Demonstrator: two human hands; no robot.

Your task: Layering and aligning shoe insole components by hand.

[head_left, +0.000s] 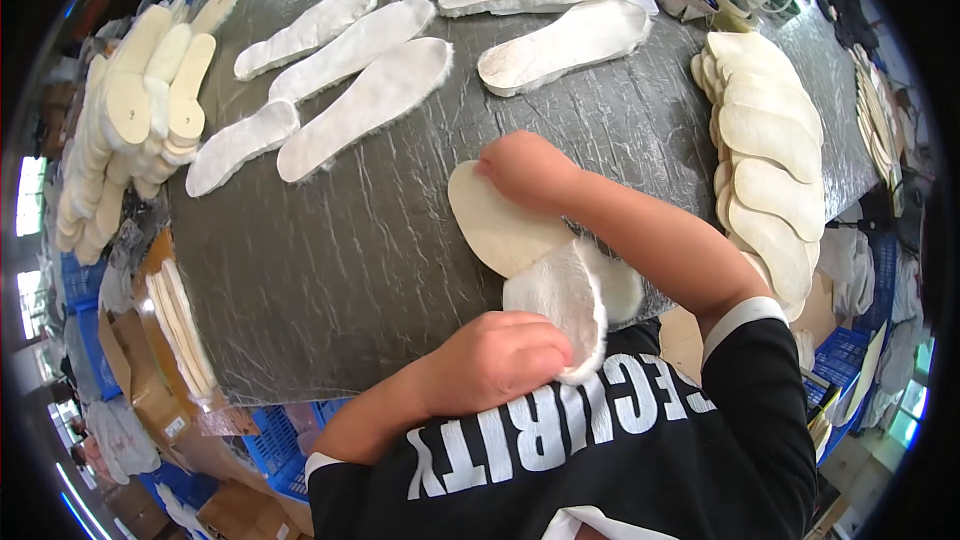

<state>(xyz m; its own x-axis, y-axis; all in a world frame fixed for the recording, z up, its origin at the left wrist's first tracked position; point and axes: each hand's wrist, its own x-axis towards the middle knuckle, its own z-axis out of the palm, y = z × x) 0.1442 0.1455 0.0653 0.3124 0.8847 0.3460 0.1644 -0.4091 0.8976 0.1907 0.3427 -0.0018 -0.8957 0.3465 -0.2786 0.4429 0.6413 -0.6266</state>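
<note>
**Insole and fleece lining being joined at the near edge of a grey work table**

A dark grey, wrinkled table [400, 270] fills the view, with blue crates and cardboard on the floor around it. Nearest the body, the left hand [495, 360] is closed around the heel end of a white fleece lining [565, 305], which is lifted and curled up off the surface. Just beyond, the right hand [525, 170] presses flat, fingers down, on the toe of a smooth tan insole [495, 230]; the fleece overlaps the insole's heel. By the look of it, this pair is only partly laid together. Farther out, seven finished-looking fleece soles [365, 100] lie spread across the table. A stack of plain tan insoles [770, 160] on the right and another pile [140, 110] on the left suggest much remains.
</note>
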